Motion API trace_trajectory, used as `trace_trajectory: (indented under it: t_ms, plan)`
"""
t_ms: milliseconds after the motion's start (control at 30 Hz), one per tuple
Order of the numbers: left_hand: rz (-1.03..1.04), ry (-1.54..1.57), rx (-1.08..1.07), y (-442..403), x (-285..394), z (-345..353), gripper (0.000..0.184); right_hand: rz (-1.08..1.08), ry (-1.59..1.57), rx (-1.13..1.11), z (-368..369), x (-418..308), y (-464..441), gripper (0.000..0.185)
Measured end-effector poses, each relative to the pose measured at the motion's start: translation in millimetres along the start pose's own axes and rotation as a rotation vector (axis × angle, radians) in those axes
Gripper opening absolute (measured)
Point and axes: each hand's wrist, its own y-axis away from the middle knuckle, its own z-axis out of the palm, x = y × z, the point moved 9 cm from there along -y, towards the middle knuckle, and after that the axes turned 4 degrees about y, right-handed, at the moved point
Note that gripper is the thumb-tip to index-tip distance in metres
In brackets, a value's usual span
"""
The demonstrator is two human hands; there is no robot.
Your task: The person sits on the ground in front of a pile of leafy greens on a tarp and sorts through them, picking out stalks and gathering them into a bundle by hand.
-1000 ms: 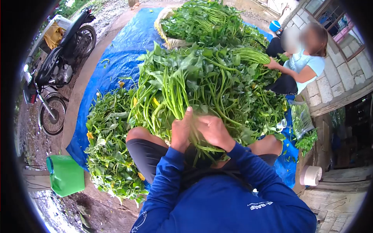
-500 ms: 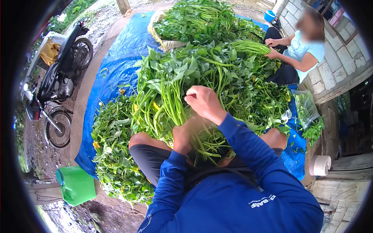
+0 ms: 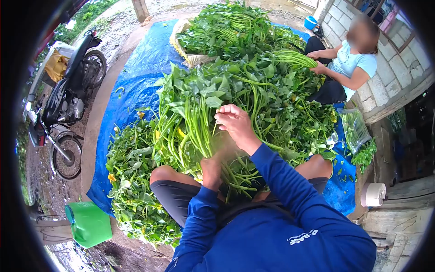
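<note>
My left hand (image 3: 211,171) is closed low around a bundle of long leafy green stems (image 3: 197,129) in front of my lap. Their leafy ends point away from me, and the cut ends spread out below my fist. Above and right of it, my right hand (image 3: 236,127) pinches a thin pale strand (image 3: 215,128) that hangs beside the bundle; its exact kind is too small to tell. Both hands are over a large heap of leafy greens (image 3: 294,109). The area between my hands is blurred.
A blue tarp (image 3: 131,72) lies beneath the greens. At the right, a co-worker (image 3: 351,68) sits holding another stem bundle (image 3: 294,59). Nearby are a plastic bag of greens (image 3: 355,127), a green plastic container (image 3: 89,223), a motorcycle (image 3: 68,99) and a block wall (image 3: 385,68).
My right hand has turned, and the thin strand now shows in its fingers beside the bundle. The left hand keeps its grip in nearly the same place.
</note>
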Motion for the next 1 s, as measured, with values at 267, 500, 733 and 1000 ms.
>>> trace_trajectory:
  t_ms: [267, 500, 733, 1000]
  plan:
    - [-0.158, -0.018, -0.045, -5.4, -19.2, -6.6, 0.021, 0.29, -0.512, -0.05, -19.8, 29.3, 2.4, 0.012]
    - [-0.153, 0.051, -0.056, -3.2, -20.5, -5.5, 0.023, 0.377, -0.651, -0.042, -36.0, 66.8, -2.3, 0.012]
    - [-0.164, 0.038, -0.055, -3.4, -20.0, -4.5, 0.024, 0.353, -0.597, -0.027, -29.2, 48.2, 6.7, 0.012]
    - [-0.208, 0.168, -0.047, -6.3, -21.1, -10.6, 0.024, 0.317, -0.478, -0.235, -27.0, 35.3, 45.3, 0.009]
